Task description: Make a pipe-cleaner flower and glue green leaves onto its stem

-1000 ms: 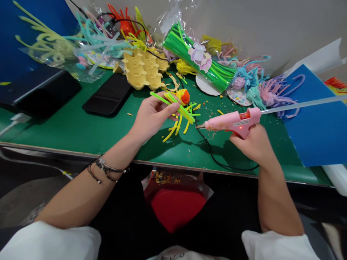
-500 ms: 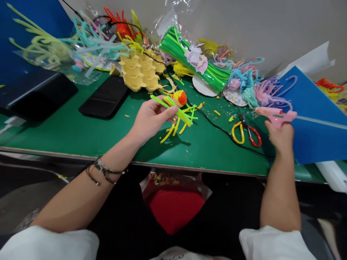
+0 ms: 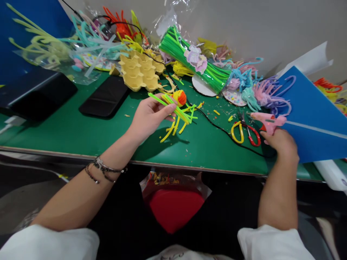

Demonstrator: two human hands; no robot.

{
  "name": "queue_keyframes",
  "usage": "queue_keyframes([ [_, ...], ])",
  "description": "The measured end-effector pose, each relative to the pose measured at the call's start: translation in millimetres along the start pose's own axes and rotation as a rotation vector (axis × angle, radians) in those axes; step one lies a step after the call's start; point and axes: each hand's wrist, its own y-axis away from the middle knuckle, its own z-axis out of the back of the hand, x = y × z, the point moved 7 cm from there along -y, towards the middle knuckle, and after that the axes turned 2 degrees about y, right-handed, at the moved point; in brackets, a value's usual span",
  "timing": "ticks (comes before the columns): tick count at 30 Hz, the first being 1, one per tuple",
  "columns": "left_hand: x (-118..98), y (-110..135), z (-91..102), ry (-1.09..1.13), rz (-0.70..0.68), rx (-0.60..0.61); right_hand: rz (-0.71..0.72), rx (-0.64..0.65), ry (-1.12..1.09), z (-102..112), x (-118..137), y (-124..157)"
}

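Note:
My left hand (image 3: 150, 116) pinches a small bundle of green and yellow pipe cleaners (image 3: 176, 107) above the table. An orange-and-yellow wound ball (image 3: 179, 98) shows just beyond its fingertips; whether it is part of the bundle I cannot tell. Below lie cut yellow and green pipe cleaner pieces (image 3: 176, 128). Over at the right, my right hand (image 3: 280, 141) is wrapped round the handle of a pink glue gun (image 3: 268, 120), its nozzle pointing left. A long glue stick (image 3: 314, 127) sticks out of the gun's back. Scissors (image 3: 245, 133) with yellow and red handles lie left of that hand.
An egg-carton piece (image 3: 141, 70), a black phone (image 3: 104, 97) and a dark box-shaped device (image 3: 38, 92) occupy the left. Bagged green pipe cleaners (image 3: 195, 59) lie at the back. A black cord (image 3: 217, 126) crosses the green table; a blue board (image 3: 320, 122) stands right.
My right hand has moved the glue gun slightly left and down, and the wrist has turned. My left hand, with the pipe cleaners, has barely shifted.

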Motion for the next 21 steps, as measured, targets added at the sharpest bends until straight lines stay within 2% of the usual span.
queue_keyframes([
  [2,0,-1,2.7,-0.001,-0.013,-0.01,-0.172,0.025,0.139,13,0,11],
  [4,2,-4,6.6,0.012,-0.011,-0.026,-0.31,0.054,0.3,30,13,24],
  [5,4,-5,8.9,0.022,-0.003,-0.037,-0.297,0.047,0.336,38,27,29],
  [8,9,-10,15.5,0.068,0.039,-0.065,0.031,0.033,0.177,47,94,35],
  [11,13,-13,20.1,0.14,0.084,-0.087,0.403,0.156,-0.064,34,161,39],
  [15,14,-16,24.9,0.198,0.095,-0.117,0.693,0.201,-0.189,17,222,44],
  [17,14,-17,27.6,0.194,0.086,-0.132,0.791,0.186,-0.152,11,246,48],
  [21,14,-19,31.0,0.15,0.058,-0.131,0.961,0.099,0.141,0,283,58],
])
